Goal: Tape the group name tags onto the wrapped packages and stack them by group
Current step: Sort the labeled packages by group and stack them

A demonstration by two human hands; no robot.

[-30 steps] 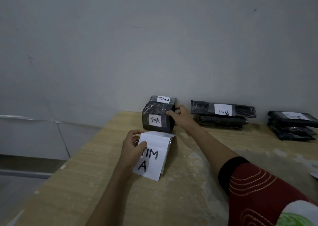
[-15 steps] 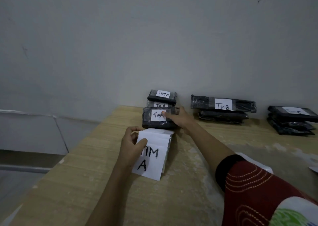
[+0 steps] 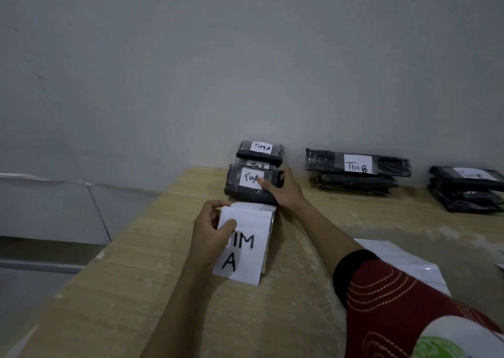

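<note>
A black wrapped package (image 3: 246, 191) with a white "TIM A" tag lies flat on the wooden table (image 3: 152, 289), in front of a small stack of TIM A packages (image 3: 259, 151) against the wall. My right hand (image 3: 281, 188) grips its right end, thumb on the tag. My left hand (image 3: 211, 228) pinches the left edge of a folded white sign (image 3: 246, 251) reading "TIM A" that stands just in front of the package.
A TIM B stack (image 3: 357, 171) sits against the wall to the right, and a third black stack (image 3: 463, 188) lies at the far right. A white sheet (image 3: 403, 262) lies behind my right forearm. The table's left edge drops off beside the sign.
My right hand has laid the tagged package down flat in front of the TIM A stack, where it stood tilted on edge before. My left hand stays on the sign.
</note>
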